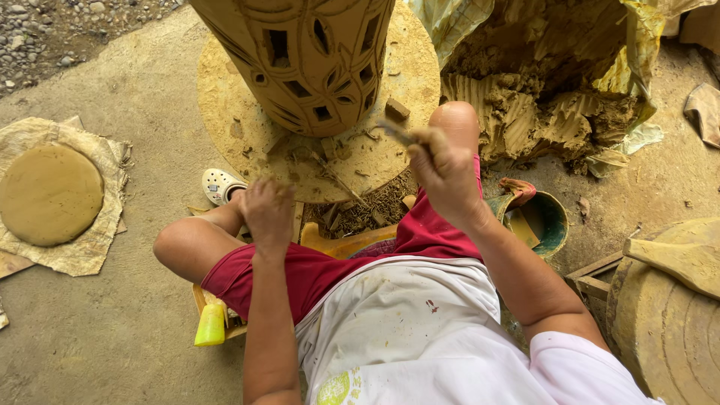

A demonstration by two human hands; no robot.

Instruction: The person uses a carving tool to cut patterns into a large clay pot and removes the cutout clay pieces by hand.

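Gripping: right hand (444, 174) closed round a thin carving tool (397, 133), tip aimed at the base of the pot
Left hand (267, 210): loosely curled, blurry, resting near the left knee; can't tell if anything's in it
Pot: tall clay vessel (304, 60) with cut-out window holes, standing upright on a round wooden turntable (409, 71), just ahead of both hands
Turntable bits: clay shavings (330, 161) scattered round the pot's foot, small clay block (397, 109) beside it
Lap: red shorts (315, 270), white apron (405, 322) smeared with clay
Below left knee: yellow spray bottle (211, 324), white clog (217, 184) close to the turntable edge
Right side: green bucket (551, 217) by the right arm, big heap of raw clay (540, 97) in plastic sheeting behind it
Far left: flat clay disc (49, 193) on cloth, lying on the concrete floor (135, 330), well apart from the hands
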